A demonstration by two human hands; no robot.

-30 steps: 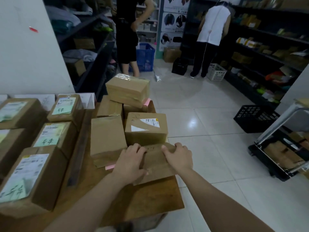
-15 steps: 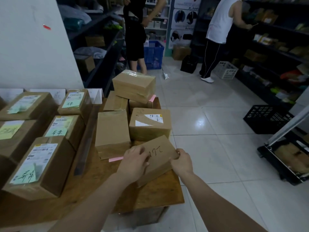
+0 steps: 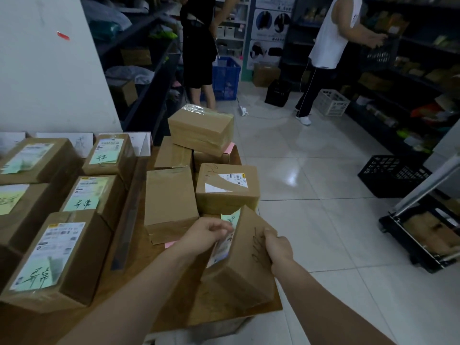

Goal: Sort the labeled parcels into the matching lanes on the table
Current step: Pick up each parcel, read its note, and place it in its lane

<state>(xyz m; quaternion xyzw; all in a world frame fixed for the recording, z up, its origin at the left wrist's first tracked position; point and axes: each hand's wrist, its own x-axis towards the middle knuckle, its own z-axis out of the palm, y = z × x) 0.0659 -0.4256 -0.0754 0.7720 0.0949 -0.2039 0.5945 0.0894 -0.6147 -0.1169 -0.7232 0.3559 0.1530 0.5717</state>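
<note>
**Parcel** [image 3: 245,260]: brown carton, tipped on edge over the table [image 3: 174,317], right of the rail [image 3: 127,215], at its near end. The label [image 3: 224,245] and green note [image 3: 231,217] face left. There is an ink scrawl on the upper face.

**Left hand** [image 3: 206,234]: fingers curled on the labelled side, gripping.

**Right hand** [image 3: 277,247]: fingers curled round the opposite edge, gripping.

**Unsorted pile** [image 3: 171,197]: right of the rail, beyond the parcel.

**Sorted boxes** [image 3: 54,257]: left of the rail, in rows, green notes up.

**Step, as judged:** reading the note.

**Handling advice:**
- Turn the labelled side fully up.
- Keep the fingers off the note.
- Match its characters to a row left of the rail before crossing.
- Lift the parcel over the rail rather than dragging it.
- Set it down note-up.
</note>
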